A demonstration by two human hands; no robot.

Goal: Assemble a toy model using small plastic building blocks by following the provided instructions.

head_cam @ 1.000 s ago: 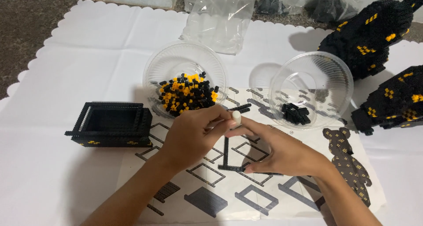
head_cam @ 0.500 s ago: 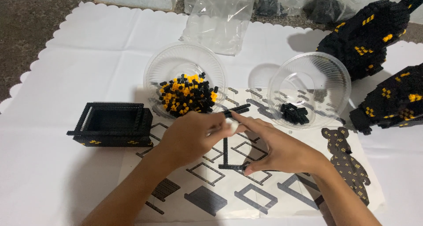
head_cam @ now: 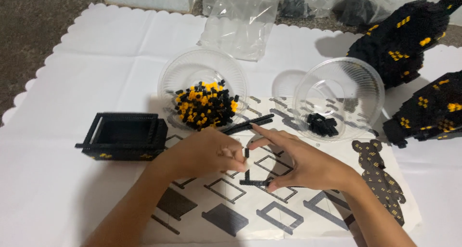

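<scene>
My left hand (head_cam: 204, 153) pinches a small black brick (head_cam: 247, 152) between thumb and fingertips over the printed instruction sheet (head_cam: 298, 208). My right hand (head_cam: 303, 165) steadies a thin black L-shaped strip of bricks (head_cam: 251, 181) lying on the sheet, thumb on its lower end, index finger stretched toward a second black strip (head_cam: 248, 125). The small brick sits just above the upright leg of the L-shaped strip.
A clear bowl (head_cam: 202, 71) of black and yellow bricks and a clear bowl (head_cam: 344, 83) with a few black bricks stand behind my hands. A black hollow box assembly (head_cam: 120, 136) lies left. Large black brick pieces (head_cam: 409, 35) sit right, and plastic bags (head_cam: 240, 16) lie behind.
My left hand has dropped and shifted right, bringing the small black brick down to the upright strip. My right hand's index finger has stretched out toward the far strip.
</scene>
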